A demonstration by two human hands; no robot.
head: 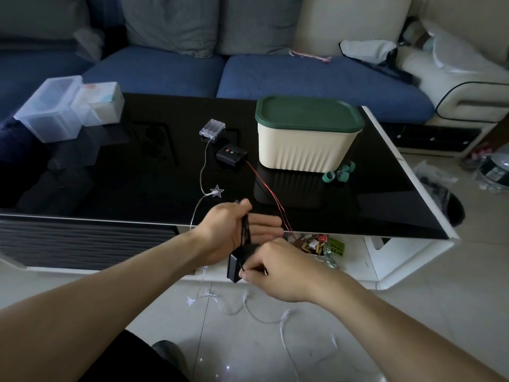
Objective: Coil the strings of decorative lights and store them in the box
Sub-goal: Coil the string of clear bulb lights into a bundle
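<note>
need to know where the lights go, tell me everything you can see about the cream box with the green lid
The cream box is a rounded rectangular tub, plastic by the look, with vertically ribbed walls. A dark green lid sits closed on top. It stands upright on the black glossy table, far right side. Small teal rings lie at its front right corner. Neither hand touches it.

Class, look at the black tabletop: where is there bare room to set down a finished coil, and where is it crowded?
Free: the wide left-middle stretch between the clear plastic containers and the clear battery case; also the right corner of the table past the cream box. Crowded: the centre, where the black controller, red wire, star light and green rolls sit.
</note>
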